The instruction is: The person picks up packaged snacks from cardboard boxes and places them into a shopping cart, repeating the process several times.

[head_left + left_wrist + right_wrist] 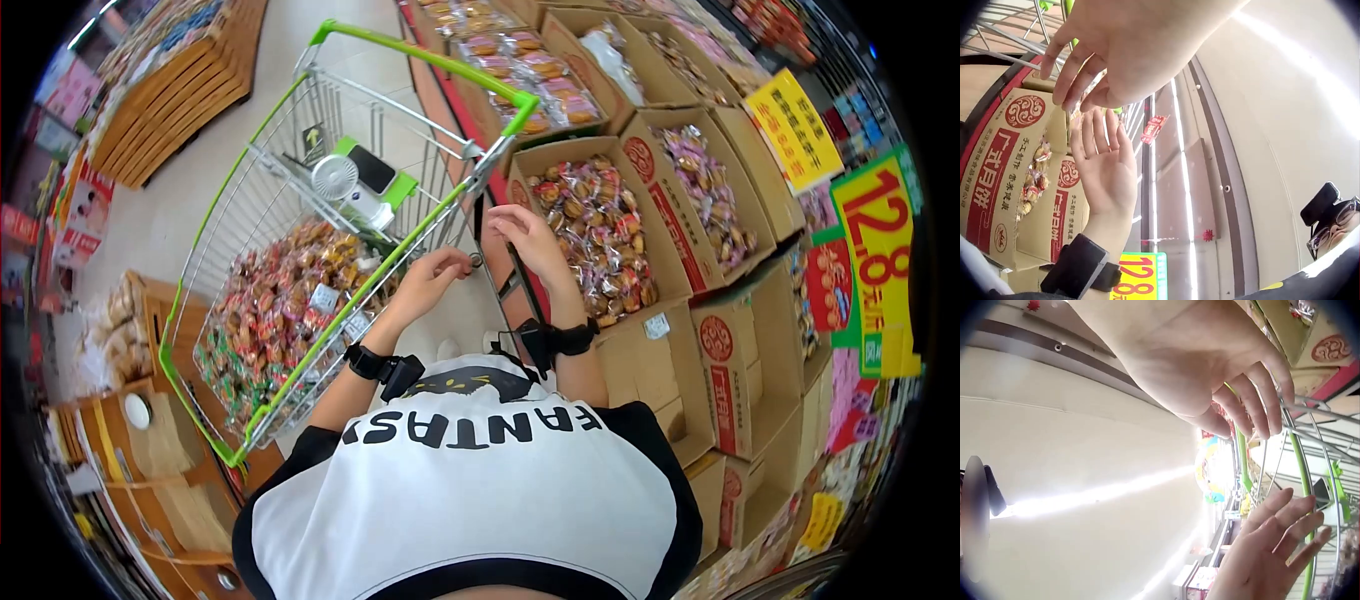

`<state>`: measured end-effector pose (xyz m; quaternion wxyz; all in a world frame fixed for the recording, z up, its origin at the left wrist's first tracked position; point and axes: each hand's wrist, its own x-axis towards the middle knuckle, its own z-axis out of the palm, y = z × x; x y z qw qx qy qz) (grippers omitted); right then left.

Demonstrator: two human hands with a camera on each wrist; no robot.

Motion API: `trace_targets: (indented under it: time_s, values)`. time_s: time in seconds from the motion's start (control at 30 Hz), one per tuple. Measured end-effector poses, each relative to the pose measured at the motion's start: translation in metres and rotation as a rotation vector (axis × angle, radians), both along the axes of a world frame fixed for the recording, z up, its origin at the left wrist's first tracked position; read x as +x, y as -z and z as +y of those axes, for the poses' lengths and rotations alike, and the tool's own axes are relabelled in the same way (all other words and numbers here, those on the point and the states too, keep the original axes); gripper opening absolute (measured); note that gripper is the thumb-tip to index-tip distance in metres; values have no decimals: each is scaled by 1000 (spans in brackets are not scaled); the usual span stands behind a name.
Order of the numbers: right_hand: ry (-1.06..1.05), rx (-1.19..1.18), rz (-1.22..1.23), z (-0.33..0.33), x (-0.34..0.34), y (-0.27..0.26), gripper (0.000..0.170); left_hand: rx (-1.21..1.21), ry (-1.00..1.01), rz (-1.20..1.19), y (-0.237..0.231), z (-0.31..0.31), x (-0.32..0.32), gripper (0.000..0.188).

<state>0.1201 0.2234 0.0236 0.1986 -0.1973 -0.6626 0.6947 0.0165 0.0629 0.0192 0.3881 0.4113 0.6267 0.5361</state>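
Observation:
Both hands hover in front of the body with nothing in them. In the head view the left hand (432,281) is just right of a shopping cart's green rim, its fingers relaxed and pointing right. The right hand (527,236) is raised beside the nearest box of wrapped pastries (592,235), fingers loosely bent toward the left hand. The left wrist view shows the left hand (1122,53) above, with the open palm of the right hand (1107,178) below it. From the right wrist the right hand (1210,369) and the left hand (1266,556) appear apart.
The wire shopping cart (345,27) holds many wrapped pastries (290,310), with a small white fan (337,177) and a phone (373,168) on its green tray. Cardboard boxes (735,375) line the right side, under yellow price signs (880,255). A wooden stand (180,100) is at the left.

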Motion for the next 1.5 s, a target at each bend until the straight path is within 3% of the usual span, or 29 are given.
trace_targets:
  time_s: [0.17,0.4,0.53,0.67,0.83,0.97,1.07,1.27,1.33,1.4,1.47,1.5]
  values:
    - [213,32,-45,23,31,-3,20,-35,149,25,1,32,3,18]
    - [359,30,-159,52,64,-2,22,43,257,68,-14,78,18,17]
    - [496,119,-102,82,79,30,21,64,293,45,-6,108,23,15]
    - [633,234,-272,108,98,46,24,77,330,73,-1,131,30,14]
    - [790,332,-501,114,112,24,24,39,338,76,20,163,36,16]
    - [809,384,-556,135,123,55,26,-55,364,117,24,185,40,14]
    - [830,394,-555,148,126,79,27,-67,376,119,53,207,38,14]
    - [831,484,-636,162,127,95,29,-103,350,163,75,238,42,17]
    - [784,267,-494,165,124,90,28,-88,342,197,85,251,43,16]
    - [756,189,-510,169,122,94,28,-3,400,253,100,266,42,19]
    - [770,465,-513,175,119,113,32,-38,365,314,117,278,42,21]
    - [718,450,-556,175,119,105,35,-68,325,377,113,281,45,24]
